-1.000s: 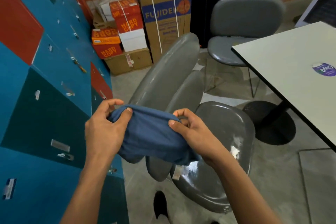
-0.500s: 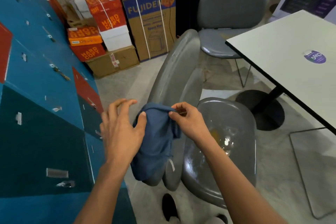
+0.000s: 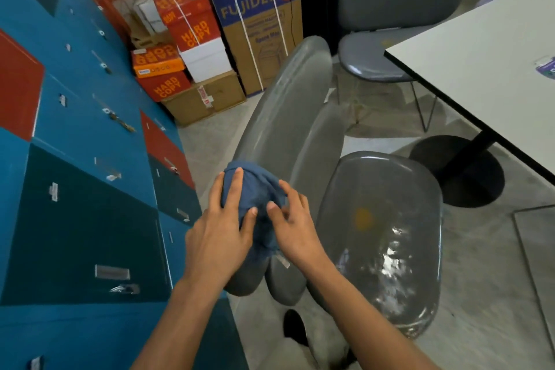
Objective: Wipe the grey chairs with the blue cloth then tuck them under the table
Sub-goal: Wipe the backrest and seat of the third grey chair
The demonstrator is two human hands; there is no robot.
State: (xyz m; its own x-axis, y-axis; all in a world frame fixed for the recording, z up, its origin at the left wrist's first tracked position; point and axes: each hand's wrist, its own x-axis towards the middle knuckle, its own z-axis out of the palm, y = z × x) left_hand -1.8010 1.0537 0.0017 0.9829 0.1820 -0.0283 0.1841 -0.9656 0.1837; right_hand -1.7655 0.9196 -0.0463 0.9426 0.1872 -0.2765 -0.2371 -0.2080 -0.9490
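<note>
The blue cloth (image 3: 255, 192) is bunched up on the top edge of the nearer grey chair's backrest (image 3: 288, 111). My left hand (image 3: 222, 234) cups the bundle, fingers spread over it and thumb against its side. My right hand (image 3: 295, 228) grips the cloth's right side with bent fingers and thumb. The chair's glossy seat (image 3: 387, 219) lies to the right of my hands, facing the white table (image 3: 480, 69). A second grey chair (image 3: 399, 6) stands further back, its seat partly under the table's far corner.
Blue and red lockers (image 3: 75, 144) line the left side close to the chair. Stacked cardboard boxes (image 3: 249, 24) stand at the back wall. The table's black round base (image 3: 459, 171) sits on the floor to the right of the seat. My shoe (image 3: 295, 327) shows below.
The cloth, first stretched between both hands, has been gathered into a bundle on the backrest. My left hand closed over it and my right hand moved in beside it.
</note>
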